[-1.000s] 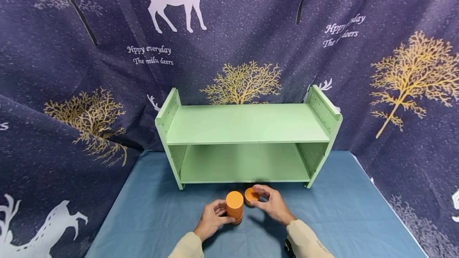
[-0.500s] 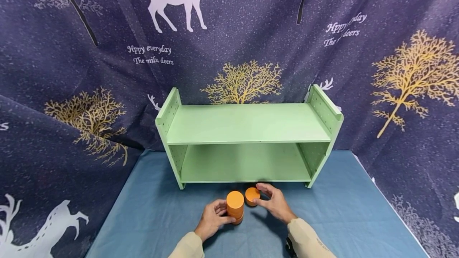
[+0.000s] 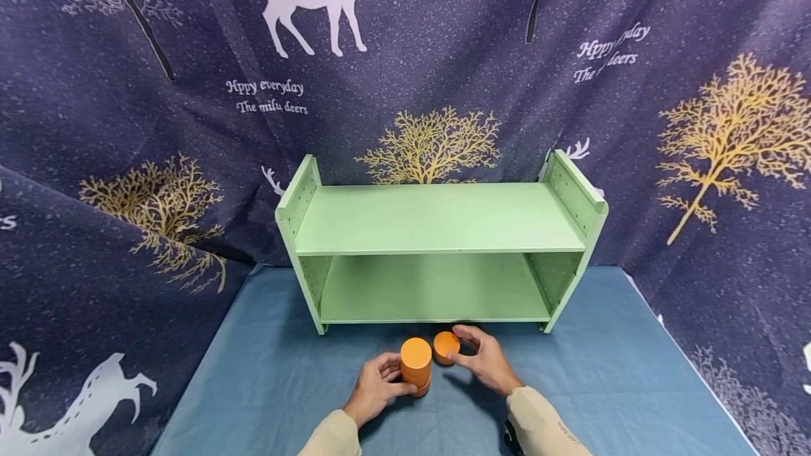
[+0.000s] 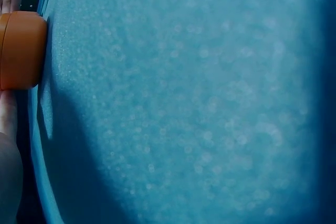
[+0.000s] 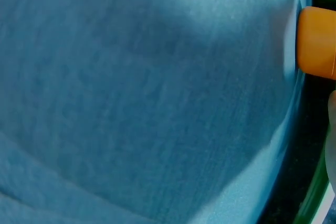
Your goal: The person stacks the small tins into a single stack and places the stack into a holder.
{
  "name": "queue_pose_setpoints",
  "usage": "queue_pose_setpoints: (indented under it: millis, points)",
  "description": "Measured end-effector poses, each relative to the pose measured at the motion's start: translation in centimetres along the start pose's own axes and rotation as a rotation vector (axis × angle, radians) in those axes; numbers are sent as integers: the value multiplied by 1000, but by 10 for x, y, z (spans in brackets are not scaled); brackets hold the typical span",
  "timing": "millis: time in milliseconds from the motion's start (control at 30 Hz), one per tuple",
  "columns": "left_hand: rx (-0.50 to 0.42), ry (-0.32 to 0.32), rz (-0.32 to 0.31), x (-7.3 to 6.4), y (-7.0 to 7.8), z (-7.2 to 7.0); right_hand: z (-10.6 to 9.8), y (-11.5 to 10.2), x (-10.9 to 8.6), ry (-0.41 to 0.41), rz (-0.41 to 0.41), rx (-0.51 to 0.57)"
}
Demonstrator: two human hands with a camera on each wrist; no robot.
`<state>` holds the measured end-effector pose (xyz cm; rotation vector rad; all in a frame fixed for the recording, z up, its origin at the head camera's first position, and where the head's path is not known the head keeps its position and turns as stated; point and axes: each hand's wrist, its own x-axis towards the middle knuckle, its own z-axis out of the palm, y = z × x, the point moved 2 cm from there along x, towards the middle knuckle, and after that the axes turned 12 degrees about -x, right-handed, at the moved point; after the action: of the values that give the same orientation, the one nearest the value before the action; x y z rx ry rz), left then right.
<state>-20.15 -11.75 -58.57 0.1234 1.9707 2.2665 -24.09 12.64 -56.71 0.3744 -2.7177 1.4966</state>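
Note:
Short orange cylinders stand in a stack (image 3: 416, 357) on the blue cloth, in front of the green shelf. My left hand (image 3: 374, 387) holds the stack from the left, thumb at its near side and fingers behind. In the left wrist view, an orange cylinder (image 4: 22, 51) with a seam sits between fingers and thumb. To the right of the stack, apart from it, lies a single low orange cylinder (image 3: 446, 347). My right hand (image 3: 486, 361) is beside it, thumb at its near edge, fingers spread past its right side. The right wrist view shows an orange cylinder (image 5: 317, 42) cut off by the edge.
A light green two-tier shelf (image 3: 437, 220) stands just beyond the hands, with perforated side panels. Blue cloth (image 3: 253, 385) covers the tabletop. Behind and at both sides hangs a dark blue curtain (image 3: 405, 69) with deer and tree prints.
The right hand's fingers have drawn off the top of the single cylinder towards the right, uncovering it. The left hand and the stack have stayed in place.

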Motion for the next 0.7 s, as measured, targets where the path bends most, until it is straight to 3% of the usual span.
queue_pose_setpoints:
  millis: [700]
  points:
    - [10, 3, -3, -1, 0, 0, 9, 9, 4, 1, -18, -22]
